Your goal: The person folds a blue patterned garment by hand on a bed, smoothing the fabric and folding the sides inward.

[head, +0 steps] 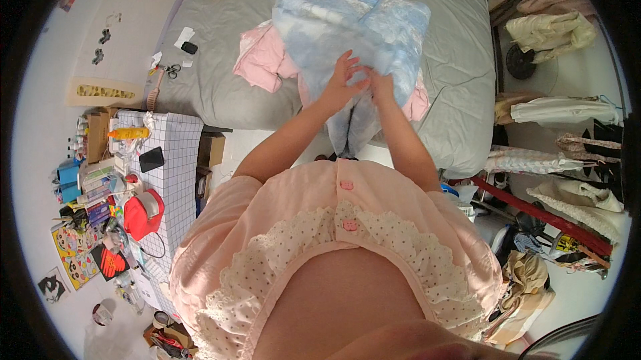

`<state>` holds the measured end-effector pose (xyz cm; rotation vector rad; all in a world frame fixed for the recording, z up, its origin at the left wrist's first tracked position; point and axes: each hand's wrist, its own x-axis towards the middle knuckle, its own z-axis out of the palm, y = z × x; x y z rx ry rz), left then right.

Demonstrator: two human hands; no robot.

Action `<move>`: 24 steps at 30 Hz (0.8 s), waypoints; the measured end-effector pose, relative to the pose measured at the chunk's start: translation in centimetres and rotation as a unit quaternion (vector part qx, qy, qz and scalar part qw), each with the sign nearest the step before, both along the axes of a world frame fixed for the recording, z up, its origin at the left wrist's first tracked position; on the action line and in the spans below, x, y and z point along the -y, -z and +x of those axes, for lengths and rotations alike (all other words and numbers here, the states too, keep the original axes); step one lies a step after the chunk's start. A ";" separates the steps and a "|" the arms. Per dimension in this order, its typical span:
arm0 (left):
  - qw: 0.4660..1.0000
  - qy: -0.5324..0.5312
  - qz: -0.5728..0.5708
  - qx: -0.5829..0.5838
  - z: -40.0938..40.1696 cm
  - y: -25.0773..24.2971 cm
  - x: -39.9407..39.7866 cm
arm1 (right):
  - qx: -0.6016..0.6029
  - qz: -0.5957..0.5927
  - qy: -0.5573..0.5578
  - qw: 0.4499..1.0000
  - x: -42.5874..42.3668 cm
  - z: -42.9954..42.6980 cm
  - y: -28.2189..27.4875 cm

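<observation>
A fluffy blue and white tie-dye cloth [320, 24] lies over the bed, its grey-blue lower end hanging past the bed's edge towards me. Above its middle is my left hand [345, 77], fingers spread, with nothing seen in it. My right hand [381, 84] is close beside it at the cloth; its fingers are blurred, so I cannot tell whether they grip the fabric. Pink clothing [263, 57] shows from under the cloth on both sides.
Grey bedding [455, 79] surrounds the cloth. Scissors [173, 70] and a small black object [189, 47] lie at the bed's left. A cluttered desk [175, 160] holds a phone [151, 159] and a red bag [143, 215]. Clothes [563, 110] hang at the right.
</observation>
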<state>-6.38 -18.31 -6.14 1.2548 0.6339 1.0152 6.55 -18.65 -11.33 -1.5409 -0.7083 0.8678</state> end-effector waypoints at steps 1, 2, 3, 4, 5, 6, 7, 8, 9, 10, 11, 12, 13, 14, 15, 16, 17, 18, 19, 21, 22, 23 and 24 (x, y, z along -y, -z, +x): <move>1.000 -0.006 0.001 0.000 -0.5 0.5 0.0 | -0.141 0.015 0.021 0.990 -0.9 0.4 -1.4; 0.991 -0.032 0.068 -0.110 -1.0 1.6 -0.1 | -0.215 0.016 0.036 0.976 -1.8 0.7 -3.1; 0.965 -0.058 0.132 -0.220 -1.2 2.6 -0.1 | -0.288 0.018 0.053 0.956 -2.7 1.1 -4.9; 0.965 -0.057 0.133 -0.219 -1.2 3.4 0.0 | -0.343 0.024 0.040 0.938 -3.7 1.9 -6.4; 0.940 -0.083 0.154 -0.293 -1.0 4.3 0.3 | -0.397 0.030 0.028 0.917 -4.9 2.8 -7.6; 0.909 -0.108 0.174 -0.362 -0.6 4.7 0.6 | -0.406 0.058 0.023 0.912 -6.0 3.7 -8.8; 0.910 -0.111 0.175 -0.359 -0.4 4.6 0.6 | -0.415 0.087 0.012 0.905 -7.3 4.2 -10.4; 0.907 -0.117 0.158 -0.372 -0.2 4.5 0.6 | -0.412 0.088 0.009 0.907 -8.2 4.8 -11.9; 0.903 -0.123 0.142 -0.386 0.1 4.5 0.5 | -0.412 0.126 0.014 0.902 -9.1 5.4 -13.4; 0.903 -0.126 0.143 -0.384 0.1 3.9 0.2 | -0.413 0.164 0.017 0.896 -9.7 6.1 -14.6; 0.901 -0.150 0.137 -0.383 0.1 3.2 -0.1 | -0.412 0.165 0.014 0.896 -10.0 7.1 -15.7; 0.898 -0.174 0.131 -0.382 0.0 2.7 -0.6 | -0.394 0.189 0.034 0.899 -10.3 8.5 -16.6; 0.899 -0.177 0.135 -0.377 -0.3 2.3 -1.1 | -0.371 0.215 0.055 0.902 -10.3 10.3 -17.7; 0.894 -0.143 0.124 -0.406 -0.5 2.1 -1.7 | -0.360 0.232 0.066 0.901 -10.2 12.2 -18.8; 0.886 -0.112 0.113 -0.436 -0.6 1.9 -2.2 | -0.351 0.247 0.073 0.900 -10.1 13.9 -19.7; 0.885 -0.118 0.114 -0.436 -0.2 2.0 -2.8 | -0.352 0.263 0.095 0.893 -10.1 15.4 -20.6; 0.900 -0.127 0.149 -0.389 0.3 2.2 -3.7 | -0.353 0.279 0.119 0.885 -10.0 16.9 -21.3; 0.912 -0.134 0.182 -0.343 0.9 2.3 -4.5 | -0.345 0.280 0.147 0.884 -9.5 17.8 -22.4; 0.912 -0.131 0.184 -0.342 2.0 1.1 -5.0 | -0.334 0.283 0.181 0.881 -8.5 19.0 -23.4; 0.930 -0.083 0.181 -0.309 4.7 -1.6 -6.1 | -0.301 0.336 0.241 0.859 -7.1 22.7 -24.3; 0.930 -0.080 0.185 -0.307 5.6 -2.3 -6.6 | -0.277 0.351 0.246 0.860 -6.3 24.8 -24.4; 0.940 -0.086 0.205 -0.257 6.5 -2.9 -7.1 | -0.268 0.374 0.255 0.850 -5.3 26.8 -24.5; 0.947 -0.095 0.226 -0.209 7.2 -3.5 -7.7 | -0.275 0.384 0.270 0.839 -4.1 27.4 -25.0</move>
